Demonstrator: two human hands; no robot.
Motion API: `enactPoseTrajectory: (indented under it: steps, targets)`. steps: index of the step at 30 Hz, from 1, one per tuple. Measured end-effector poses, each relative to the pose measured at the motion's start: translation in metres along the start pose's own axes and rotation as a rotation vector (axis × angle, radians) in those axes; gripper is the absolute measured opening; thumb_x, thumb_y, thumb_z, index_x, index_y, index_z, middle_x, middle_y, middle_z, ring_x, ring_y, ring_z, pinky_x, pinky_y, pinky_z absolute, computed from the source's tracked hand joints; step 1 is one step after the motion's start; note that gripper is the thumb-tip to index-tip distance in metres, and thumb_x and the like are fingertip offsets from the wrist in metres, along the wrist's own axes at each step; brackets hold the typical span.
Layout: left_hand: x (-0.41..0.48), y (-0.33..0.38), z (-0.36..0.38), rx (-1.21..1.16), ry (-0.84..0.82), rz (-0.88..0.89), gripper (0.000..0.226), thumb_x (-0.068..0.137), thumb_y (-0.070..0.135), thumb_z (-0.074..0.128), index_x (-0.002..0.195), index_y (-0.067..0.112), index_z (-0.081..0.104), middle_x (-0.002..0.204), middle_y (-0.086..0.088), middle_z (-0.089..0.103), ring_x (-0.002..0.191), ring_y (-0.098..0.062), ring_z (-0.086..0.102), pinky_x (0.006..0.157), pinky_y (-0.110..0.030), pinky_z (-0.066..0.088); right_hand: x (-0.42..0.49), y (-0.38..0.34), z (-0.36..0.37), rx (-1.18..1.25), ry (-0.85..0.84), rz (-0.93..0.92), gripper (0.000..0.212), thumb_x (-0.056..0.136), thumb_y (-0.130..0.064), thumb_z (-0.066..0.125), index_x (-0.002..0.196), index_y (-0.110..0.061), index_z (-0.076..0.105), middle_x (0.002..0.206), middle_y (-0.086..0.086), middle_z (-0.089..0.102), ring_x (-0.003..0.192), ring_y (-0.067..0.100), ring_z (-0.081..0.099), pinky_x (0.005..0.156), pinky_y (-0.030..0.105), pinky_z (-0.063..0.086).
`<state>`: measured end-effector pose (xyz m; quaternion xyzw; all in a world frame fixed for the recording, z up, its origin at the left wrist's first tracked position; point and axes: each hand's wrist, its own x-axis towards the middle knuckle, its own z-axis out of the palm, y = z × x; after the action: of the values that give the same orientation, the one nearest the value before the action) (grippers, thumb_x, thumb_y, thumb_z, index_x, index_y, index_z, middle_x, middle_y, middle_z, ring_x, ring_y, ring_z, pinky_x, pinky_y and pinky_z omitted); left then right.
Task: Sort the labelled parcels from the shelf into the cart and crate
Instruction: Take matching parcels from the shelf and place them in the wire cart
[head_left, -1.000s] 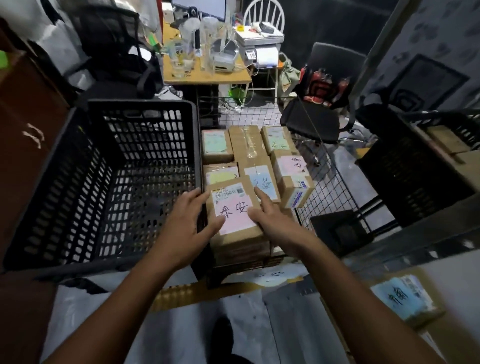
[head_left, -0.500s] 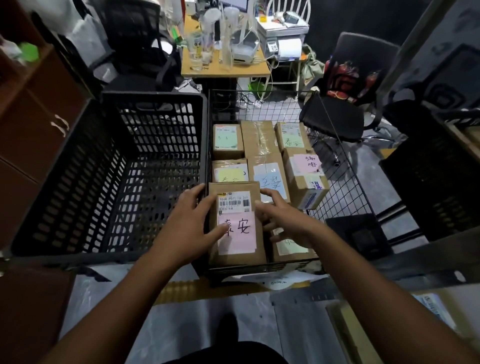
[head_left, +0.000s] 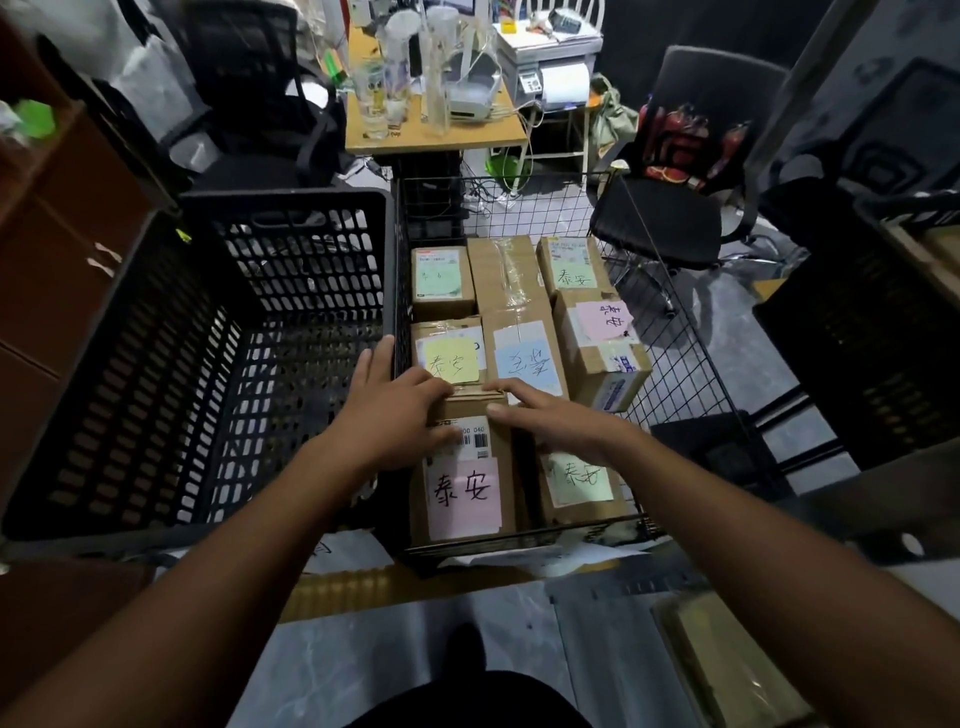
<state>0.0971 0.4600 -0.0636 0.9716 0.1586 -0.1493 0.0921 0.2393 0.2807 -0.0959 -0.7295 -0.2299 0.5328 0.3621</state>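
Pink-labelled parcel (head_left: 464, 488) in cart (head_left: 696, 374), under left hand (head_left: 395, 415), right hand (head_left: 556, 423) fingers (head_left: 514, 389).

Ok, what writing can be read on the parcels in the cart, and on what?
"泰安": pink note on the nearest parcel.
"泰安": yellow note behind it.
"泰安": far green note.
"泰安": near green note by the right hand.
"00 040": barcode label, partly under the left hand.
Blue note, sideways pink note: turned, unsure. Far left label: too faint.
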Motion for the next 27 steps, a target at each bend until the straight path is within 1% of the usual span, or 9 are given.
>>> enactPoseTrajectory:
  steps: [4, 6, 10, 13, 16, 18, 22, 25, 27]
  targets:
    - [0.004, 0.004, 0.002, 0.054, -0.034, 0.006, 0.052, 0.100, 0.068, 0.037, 0.144, 0.043, 0.052, 0.159, 0.007, 0.039, 0.155, -0.041, -0.019, 0.120, -0.060, -0.022, 0.005, 0.002, -0.001, 0.093, 0.030, 0.024, 0.062, 0.086, -0.079, 0.050, 0.136, -0.042, 0.054, 0.152, 0.008, 0.045, 0.139, 0.031, 0.041, 0.113, 0.059, 0.034]
    - [0.003, 0.006, 0.001, 0.108, -0.019, 0.020, 0.050, 0.103, 0.065, 0.033, 0.144, 0.043, 0.052, 0.162, 0.006, 0.035, 0.154, -0.040, -0.023, 0.117, -0.061, -0.026, 0.009, 0.007, -0.004, 0.155, 0.083, 0.042, 0.059, 0.090, -0.065, 0.059, 0.145, -0.045, 0.046, 0.152, 0.009, 0.046, 0.138, 0.032, 0.042, 0.111, 0.061, 0.039]
    - [0.007, 0.011, -0.003, 0.247, -0.004, 0.128, 0.046, 0.107, 0.055, 0.031, 0.137, 0.035, 0.059, 0.156, 0.003, 0.047, 0.158, -0.029, -0.013, 0.115, -0.058, -0.030, 0.014, 0.013, -0.011, 0.178, 0.258, 0.049, 0.052, 0.104, -0.031, 0.054, 0.153, -0.040, 0.039, 0.146, 0.011, 0.052, 0.119, 0.025, 0.054, 0.084, 0.040, 0.050]
    - [0.015, 0.008, -0.005, 0.265, -0.065, 0.191, 0.042, 0.108, 0.050, 0.030, 0.130, 0.032, 0.060, 0.142, -0.001, 0.061, 0.157, -0.021, 0.020, 0.116, -0.052, -0.029, 0.014, 0.015, -0.011, 0.214, 0.279, 0.049, 0.057, 0.103, -0.020, 0.056, 0.153, -0.040, 0.039, 0.154, 0.006, 0.045, 0.124, 0.025, 0.055, 0.097, 0.045, 0.052]
    - [0.028, 0.000, -0.005, 0.342, -0.106, 0.266, 0.039, 0.108, 0.050, 0.029, 0.124, 0.033, 0.060, 0.121, 0.007, 0.070, 0.136, -0.015, 0.051, 0.116, -0.051, -0.027, 0.015, 0.015, -0.013, 0.230, 0.276, 0.050, 0.062, 0.101, -0.014, 0.056, 0.153, -0.042, 0.037, 0.156, 0.010, 0.042, 0.130, 0.030, 0.052, 0.106, 0.058, 0.049]
    - [0.034, -0.001, -0.007, 0.391, -0.152, 0.280, 0.035, 0.110, 0.045, 0.030, 0.122, 0.031, 0.059, 0.112, 0.012, 0.071, 0.126, -0.012, 0.058, 0.122, -0.057, -0.019, 0.016, 0.015, -0.014, 0.225, 0.268, 0.052, 0.065, 0.100, -0.011, 0.057, 0.153, -0.044, 0.036, 0.161, 0.011, 0.036, 0.135, 0.033, 0.049, 0.106, 0.059, 0.048]
    - [0.049, 0.002, 0.002, 0.588, -0.172, 0.250, 0.026, 0.108, 0.035, 0.039, 0.119, 0.029, 0.062, 0.101, 0.012, 0.068, 0.107, -0.018, 0.057, 0.124, -0.063, 0.006, 0.015, 0.017, -0.015, 0.146, 0.219, 0.048, 0.067, 0.099, -0.019, 0.063, 0.153, -0.045, 0.033, 0.156, 0.012, 0.042, 0.130, 0.035, 0.052, 0.104, 0.057, 0.050]
    - [0.058, 0.009, 0.012, 0.607, -0.156, 0.124, 0.029, 0.100, 0.039, 0.045, 0.090, 0.021, 0.066, 0.074, 0.011, 0.061, 0.080, -0.018, 0.044, 0.122, -0.055, 0.013, 0.013, 0.020, -0.013, -0.033, 0.121, 0.026, 0.078, 0.094, -0.033, 0.072, 0.155, -0.047, 0.026, 0.147, 0.012, 0.052, 0.128, 0.034, 0.055, 0.102, 0.048, 0.050]
    - [0.060, 0.015, 0.015, 0.644, -0.177, 0.064, 0.028, 0.099, 0.041, 0.047, 0.088, 0.023, 0.065, 0.078, 0.007, 0.065, 0.082, -0.020, 0.049, 0.122, -0.057, 0.011, 0.011, 0.023, -0.010, -0.198, 0.044, 0.007, 0.089, 0.093, -0.035, 0.074, 0.159, -0.047, 0.016, 0.159, 0.007, 0.042, 0.139, 0.032, 0.048, 0.111, 0.048, 0.044]
